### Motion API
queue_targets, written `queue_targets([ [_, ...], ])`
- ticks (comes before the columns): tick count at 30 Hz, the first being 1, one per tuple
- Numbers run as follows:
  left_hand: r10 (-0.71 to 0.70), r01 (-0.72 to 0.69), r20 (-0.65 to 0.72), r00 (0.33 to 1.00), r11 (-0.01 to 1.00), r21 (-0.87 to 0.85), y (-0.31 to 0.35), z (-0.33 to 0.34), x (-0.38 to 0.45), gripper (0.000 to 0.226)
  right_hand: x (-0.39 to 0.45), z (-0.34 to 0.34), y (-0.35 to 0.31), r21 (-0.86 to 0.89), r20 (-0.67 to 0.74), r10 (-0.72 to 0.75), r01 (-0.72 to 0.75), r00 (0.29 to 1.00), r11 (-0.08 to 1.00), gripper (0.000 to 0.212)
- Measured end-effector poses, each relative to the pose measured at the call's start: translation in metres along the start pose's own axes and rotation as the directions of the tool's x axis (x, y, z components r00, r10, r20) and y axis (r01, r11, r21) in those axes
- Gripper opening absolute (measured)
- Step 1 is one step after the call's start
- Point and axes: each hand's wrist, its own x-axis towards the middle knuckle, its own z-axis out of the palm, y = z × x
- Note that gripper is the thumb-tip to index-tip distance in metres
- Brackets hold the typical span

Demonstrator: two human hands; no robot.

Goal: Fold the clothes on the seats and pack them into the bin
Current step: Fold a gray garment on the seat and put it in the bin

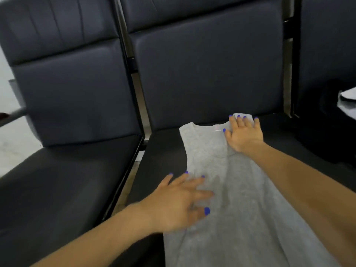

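Note:
A light grey sleeveless top [238, 209] lies spread flat on the middle black seat [165, 157], neckline toward the backrest. My right hand [243, 134] presses flat on its right shoulder strap, fingers spread and straight. Lower down, my left hand [179, 199] rests with spread fingers on the left side of the top, near the armhole edge. The garment's lower hem runs out of the bottom of the view. No bin is in sight.
An empty black seat [63, 185] stands to the left, split off by a metal gap [133, 170]. On the right seat lie a dark garment [331, 132] and something white [348, 101] at the frame edge. High dark backrests [208, 74] close off the far side.

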Motion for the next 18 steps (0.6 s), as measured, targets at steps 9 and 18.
queue_targets([
  [9,-0.244,0.249,-0.06,0.968,0.961,0.12,0.001,0.059,-0.048,0.075,-0.119,-0.059,-0.007,0.368,0.375,-0.266,0.12,0.888,0.922,0.066],
  [18,-0.406,0.391,-0.065,0.911,0.905,-0.168,0.015,0.049,-0.064,0.028,-0.223,-0.075,0.076,-0.068,0.344,-0.122,0.154,0.931,0.986,0.035],
])
